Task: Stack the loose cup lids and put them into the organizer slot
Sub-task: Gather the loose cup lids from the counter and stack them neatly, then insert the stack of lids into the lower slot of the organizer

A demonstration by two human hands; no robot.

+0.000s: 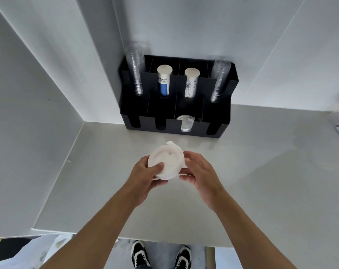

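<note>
White lid stack point(165, 164) sits pinched in the left hand point(145, 178), right hand point(200, 171) curled round its edge.

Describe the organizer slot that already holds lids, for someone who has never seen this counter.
Find the black organizer against the back wall. In its low front row of four notched slots, take the third from the left. It alone shows white lids through its notch; the others look dark.

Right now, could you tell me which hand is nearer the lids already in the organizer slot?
Right. The right hand is nearly straight before the slotted lids; the left hand is farther left; both grip the lid stack.
</note>
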